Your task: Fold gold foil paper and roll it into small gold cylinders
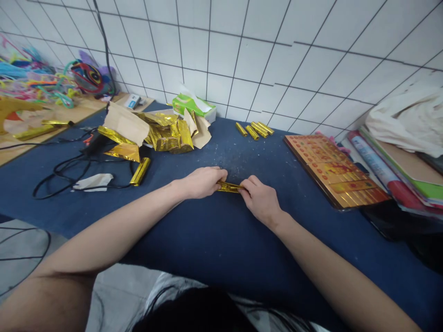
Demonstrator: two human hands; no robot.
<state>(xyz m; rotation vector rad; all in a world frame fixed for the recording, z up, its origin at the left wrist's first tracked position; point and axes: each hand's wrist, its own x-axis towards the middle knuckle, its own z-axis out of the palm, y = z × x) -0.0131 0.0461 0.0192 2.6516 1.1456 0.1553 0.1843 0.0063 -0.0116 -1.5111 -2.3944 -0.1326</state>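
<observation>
Dark and unclear, a black shape (194,313) is filling the bottom edge, nearest the camera, and beyond it your bare forearms (121,230) are extending over the flat, dark blue tabletop (214,230).

Judging by how things are lying, the work is standing partway. Four slim, shiny gold, rolled tubes (259,129) are lying near the white tiled wall (221,55), and these are looking finished. One narrow, shiny gold, folded-looking strip (230,187) is being handled and is seeming not yet complete. To the left, crumpled gold sheets with brown backing (173,133) are lying in a heap; whether they are serving as material or as waste, you cannot tell.

You are holding the strip between your hands, near the middle of the tabletop. Your left hand (206,182) is closing its fingers on one end, and your right hand (261,198) is pinching the other. Between them the strip is looking thin and glossy, with lengthwise edges showing, while your fingers are hiding both its ends.
</observation>
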